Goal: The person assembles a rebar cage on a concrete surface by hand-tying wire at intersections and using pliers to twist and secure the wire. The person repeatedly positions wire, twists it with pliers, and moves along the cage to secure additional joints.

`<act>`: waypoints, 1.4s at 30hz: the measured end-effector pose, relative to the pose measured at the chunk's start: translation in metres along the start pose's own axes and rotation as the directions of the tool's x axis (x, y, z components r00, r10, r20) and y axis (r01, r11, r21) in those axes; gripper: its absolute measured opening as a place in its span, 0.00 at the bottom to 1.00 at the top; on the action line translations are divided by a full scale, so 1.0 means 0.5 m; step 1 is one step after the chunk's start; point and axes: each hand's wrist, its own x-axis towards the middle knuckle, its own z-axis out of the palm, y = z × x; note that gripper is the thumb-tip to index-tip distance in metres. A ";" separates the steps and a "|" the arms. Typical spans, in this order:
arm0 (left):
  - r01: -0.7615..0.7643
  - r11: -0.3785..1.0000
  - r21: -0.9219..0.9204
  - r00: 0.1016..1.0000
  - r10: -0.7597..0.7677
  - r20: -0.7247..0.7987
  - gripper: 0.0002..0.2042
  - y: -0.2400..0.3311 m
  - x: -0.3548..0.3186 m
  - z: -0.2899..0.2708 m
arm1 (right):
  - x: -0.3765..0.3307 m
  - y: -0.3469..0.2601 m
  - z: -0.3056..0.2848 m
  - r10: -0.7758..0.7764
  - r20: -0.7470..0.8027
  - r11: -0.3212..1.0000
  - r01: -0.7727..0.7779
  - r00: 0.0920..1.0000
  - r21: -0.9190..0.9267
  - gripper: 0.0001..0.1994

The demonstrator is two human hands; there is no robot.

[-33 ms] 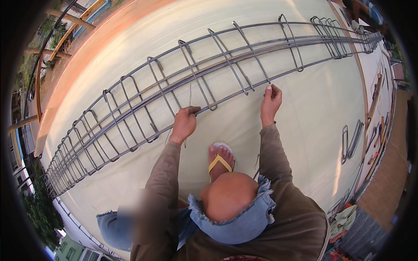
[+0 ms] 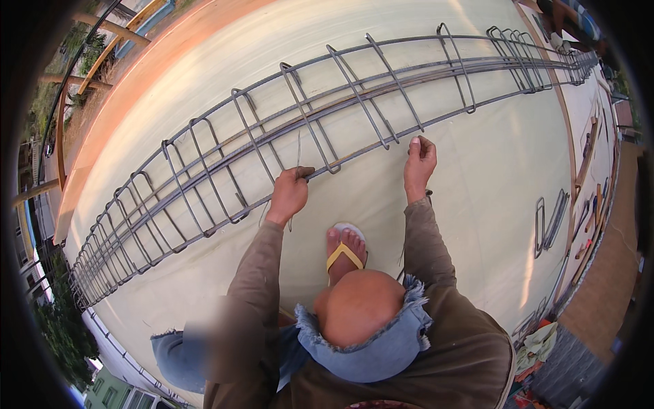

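A long reinforcing-bar cage [image 2: 388,87], made of lengthwise steel bars and bent rectangular stirrups, runs from the lower left to the upper right. My left hand [image 2: 289,195] is closed at its near bar, with the fingertips against the steel. Thin tie wires [image 2: 298,146] stick out above and below that hand. Just below the near bar, beside the end of a stirrup [image 2: 398,85], my right hand [image 2: 420,167] is held with thumb and fingers pinched together. It is apart from the cage, and whatever lies in the pinch is too small to make out.
The cage lies over a pale sheet surface [image 2: 477,157] where my sandalled foot [image 2: 345,252] stands. Loose stirrups [image 2: 555,218] lie to the right, near wooden sticks [image 2: 587,153]. Another person [image 2: 572,24] is at the cage's far right end. An orange edge [image 2: 129,88] runs along the far left.
My right hand has drawn slightly left and down, away from the stirrup end and near bar. My left hand stays in place at the bar.
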 end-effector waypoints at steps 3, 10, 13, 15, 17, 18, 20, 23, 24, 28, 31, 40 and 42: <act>0.005 1.000 -0.013 1.000 -0.005 0.005 0.23 -0.003 0.004 -0.002 | -0.057 -0.002 0.032 -0.051 0.100 0.998 0.048 0.994 0.033 0.27; 0.032 0.999 -0.007 0.999 -0.032 -0.015 0.22 0.004 0.018 -0.001 | -0.066 -0.020 0.070 -0.002 0.083 0.993 -0.008 0.997 0.118 0.29; 0.034 0.999 -0.029 0.999 -0.033 0.028 0.22 0.003 0.023 -0.008 | -0.079 -0.009 0.012 -0.081 0.022 0.984 0.083 0.996 -0.160 0.28; 0.031 0.999 -0.035 0.999 -0.029 0.042 0.21 0.004 0.028 -0.016 | -0.093 0.000 -0.052 -0.194 0.020 0.890 0.184 0.981 -0.417 0.31; 0.034 0.998 -0.046 0.999 -0.033 0.029 0.22 0.007 0.031 -0.020 | -0.116 0.009 -0.114 -0.256 -0.005 0.729 0.189 0.967 -0.657 0.34; 0.037 0.998 -0.049 0.999 -0.037 0.002 0.22 0.010 0.029 -0.019 | -0.132 0.013 -0.143 -0.236 0.012 0.678 0.174 0.972 -0.714 0.36; 0.005 0.998 0.059 0.995 0.001 -0.105 0.21 0.018 0.013 -0.015 | -0.169 0.019 -0.190 -0.021 -0.045 0.556 -0.025 0.999 -0.831 0.40; -0.311 0.950 -0.008 0.918 0.298 -0.262 0.19 0.032 -0.033 -0.012 | -0.209 0.027 -0.233 0.189 -0.026 0.545 -0.127 0.982 -0.829 0.43; -0.274 0.962 0.008 0.945 0.271 -0.181 0.17 0.033 -0.045 -0.026 | -0.217 0.031 -0.240 0.207 -0.006 0.541 -0.120 0.978 -0.832 0.42; 0.377 0.867 -0.327 0.914 -0.289 0.285 0.16 0.024 -0.088 -0.070 | -0.220 0.046 -0.259 0.205 0.050 0.609 -0.087 0.977 -0.788 0.37; 0.536 0.818 -0.208 0.796 -0.407 0.448 0.15 -0.003 -0.118 -0.081 | -0.209 0.055 -0.267 0.217 0.064 0.603 -0.082 0.974 -0.794 0.34; 0.575 0.813 -0.090 0.708 -0.439 0.553 0.12 0.086 -0.195 -0.078 | -0.171 -0.120 -0.308 0.243 0.134 0.667 -0.065 0.961 -0.743 0.21; 0.560 0.818 -0.134 0.753 -0.435 0.494 0.12 0.180 -0.211 -0.113 | -0.159 -0.229 -0.361 0.389 0.184 0.730 -0.180 0.903 -0.660 0.21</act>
